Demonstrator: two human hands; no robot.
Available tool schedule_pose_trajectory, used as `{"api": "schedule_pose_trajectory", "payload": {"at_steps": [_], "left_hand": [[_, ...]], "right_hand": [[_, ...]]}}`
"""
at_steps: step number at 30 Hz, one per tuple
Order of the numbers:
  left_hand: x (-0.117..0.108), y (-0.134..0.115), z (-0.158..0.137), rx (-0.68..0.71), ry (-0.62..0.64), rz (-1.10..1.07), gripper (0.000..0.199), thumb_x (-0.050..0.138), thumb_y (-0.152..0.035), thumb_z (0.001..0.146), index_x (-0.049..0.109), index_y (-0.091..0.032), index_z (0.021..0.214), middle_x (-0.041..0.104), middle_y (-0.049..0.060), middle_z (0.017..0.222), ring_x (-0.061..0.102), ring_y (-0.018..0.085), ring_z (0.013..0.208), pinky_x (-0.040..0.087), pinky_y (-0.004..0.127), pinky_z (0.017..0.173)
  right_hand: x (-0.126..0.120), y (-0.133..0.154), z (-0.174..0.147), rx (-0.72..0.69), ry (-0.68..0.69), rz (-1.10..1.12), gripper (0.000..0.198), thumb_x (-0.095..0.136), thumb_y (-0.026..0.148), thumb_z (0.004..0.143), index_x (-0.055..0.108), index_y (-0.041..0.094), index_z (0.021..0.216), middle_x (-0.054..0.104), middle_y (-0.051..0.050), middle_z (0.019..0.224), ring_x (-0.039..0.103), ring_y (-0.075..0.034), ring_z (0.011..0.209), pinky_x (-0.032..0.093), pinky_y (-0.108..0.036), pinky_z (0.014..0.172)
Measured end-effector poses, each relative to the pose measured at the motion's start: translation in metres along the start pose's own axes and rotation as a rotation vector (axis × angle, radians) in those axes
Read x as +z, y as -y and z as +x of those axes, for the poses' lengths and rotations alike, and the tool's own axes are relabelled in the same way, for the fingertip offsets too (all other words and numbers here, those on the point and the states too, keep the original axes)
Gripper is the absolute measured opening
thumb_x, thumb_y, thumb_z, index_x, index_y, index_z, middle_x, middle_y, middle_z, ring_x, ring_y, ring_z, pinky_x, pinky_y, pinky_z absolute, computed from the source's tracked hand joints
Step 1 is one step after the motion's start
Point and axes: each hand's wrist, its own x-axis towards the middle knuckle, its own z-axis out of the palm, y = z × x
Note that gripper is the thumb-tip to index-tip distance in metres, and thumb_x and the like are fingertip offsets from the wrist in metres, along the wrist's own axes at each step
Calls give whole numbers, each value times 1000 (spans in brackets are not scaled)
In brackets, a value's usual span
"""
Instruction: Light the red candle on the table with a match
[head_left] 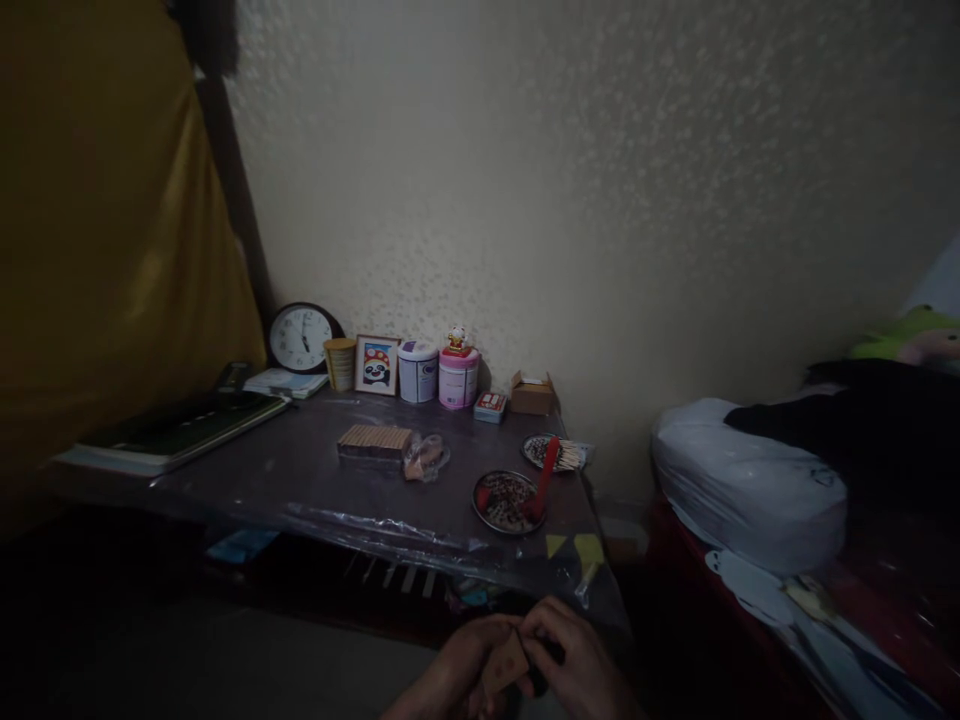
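At the bottom edge of the view, below the table's front edge, my left hand (456, 672) and my right hand (571, 660) meet around a small tan matchbox (505, 663). The left hand holds the box. The right hand's fingers pinch at its upper end; what they pinch is too dark to tell. On the table stand a round tray of matches (508, 500) with a red tool (543, 478) laid across it, a second tray (553, 452) with sticks, and a block of stacked matchboxes (374, 441).
A plastic-covered low table (300, 480) carries a clock (301, 337), a panda picture (376, 364), two tins (438, 372), a cardboard box (532, 393) and books (176, 428). A yellow curtain hangs at left. A white bag (742, 480) lies on the bed at right.
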Motion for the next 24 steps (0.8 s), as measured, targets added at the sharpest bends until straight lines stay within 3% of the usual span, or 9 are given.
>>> {"api": "schedule_pose_trajectory", "payload": {"at_steps": [8, 17, 24], "left_hand": [[-12, 13, 16, 152, 100, -13, 46, 57, -42, 65, 62, -6, 94, 69, 8, 54, 55, 12, 37, 30, 17, 31], [-1, 2, 4, 103, 54, 56, 43, 57, -44, 65, 62, -8, 89, 66, 6, 52, 53, 11, 37, 27, 18, 33], [-9, 13, 16, 154, 52, 128, 44, 56, -47, 67, 62, -10, 89, 66, 6, 56, 50, 10, 37, 28, 18, 33]], "right_hand": [[-2, 3, 1, 10, 56, -44, 16, 48, 9, 74, 58, 21, 72, 58, 0, 80, 60, -14, 78, 43, -22, 69], [-5, 5, 1, -12, 127, -76, 14, 47, 12, 78, 56, 20, 70, 56, -1, 81, 58, -13, 79, 42, -21, 70], [-3, -1, -2, -69, 134, -89, 14, 44, 19, 85, 55, 22, 75, 55, 0, 84, 57, -11, 77, 42, -19, 70]]}}
